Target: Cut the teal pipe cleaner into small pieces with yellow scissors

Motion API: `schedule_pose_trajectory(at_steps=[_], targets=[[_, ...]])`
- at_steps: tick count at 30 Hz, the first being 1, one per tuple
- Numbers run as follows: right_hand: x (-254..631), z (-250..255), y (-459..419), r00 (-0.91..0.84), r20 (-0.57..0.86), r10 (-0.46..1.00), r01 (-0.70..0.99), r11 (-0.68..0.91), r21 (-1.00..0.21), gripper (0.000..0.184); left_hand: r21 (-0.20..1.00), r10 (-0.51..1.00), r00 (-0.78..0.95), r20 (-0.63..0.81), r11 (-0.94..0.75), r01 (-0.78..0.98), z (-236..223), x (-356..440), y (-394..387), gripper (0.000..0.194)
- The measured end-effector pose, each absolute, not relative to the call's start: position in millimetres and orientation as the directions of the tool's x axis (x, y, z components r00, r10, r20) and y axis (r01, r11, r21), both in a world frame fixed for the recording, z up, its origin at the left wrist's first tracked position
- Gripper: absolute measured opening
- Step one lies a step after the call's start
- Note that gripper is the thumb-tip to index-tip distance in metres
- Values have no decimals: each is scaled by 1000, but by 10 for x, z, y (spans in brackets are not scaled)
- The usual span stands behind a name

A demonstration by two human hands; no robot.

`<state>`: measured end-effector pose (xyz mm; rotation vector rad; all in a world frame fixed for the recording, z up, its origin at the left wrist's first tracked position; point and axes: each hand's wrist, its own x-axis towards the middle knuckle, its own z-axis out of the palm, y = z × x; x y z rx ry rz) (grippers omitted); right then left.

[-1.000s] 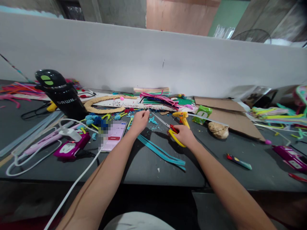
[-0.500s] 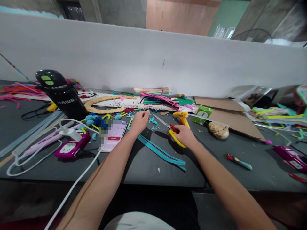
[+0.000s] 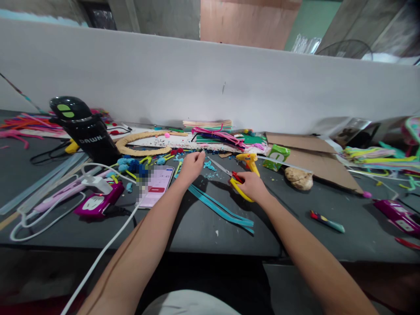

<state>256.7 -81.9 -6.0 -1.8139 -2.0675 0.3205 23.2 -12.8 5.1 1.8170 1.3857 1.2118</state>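
Note:
My right hand (image 3: 252, 184) grips a pair of scissors (image 3: 238, 186) by the yellow and red handles. The blades point up and left, with the tip close to my left hand (image 3: 193, 164). That hand is closed in a pinch; what it holds, if anything, is too small or hidden to name. Several short blue fuzzy cuttings (image 3: 209, 165) lie on the table between the blades and the left fingers. Long blue pipe cleaners (image 3: 219, 209) stretch from beside the left wrist towards the front right.
A phone (image 3: 159, 186) lies left of my left forearm, near a purple power strip (image 3: 98, 203) with white cables. A black bottle (image 3: 87, 135) stands behind. A yellow glue gun (image 3: 248, 161), green box (image 3: 276, 156), stone-like lump (image 3: 298, 178) and utility knife (image 3: 327, 221) lie to the right.
Both hands and the scissors stay nearly where they were, with only a slight shift of the right hand. The number on the phone screen has advanced.

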Motion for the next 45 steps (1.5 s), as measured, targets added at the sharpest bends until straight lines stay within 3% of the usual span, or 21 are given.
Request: schedule_pose_trajectory(at_steps=[45], targets=[[2573, -49, -828, -52, 136, 989, 914, 102, -393, 34, 829, 948, 31, 318, -293, 476, 119, 144, -110, 42]])
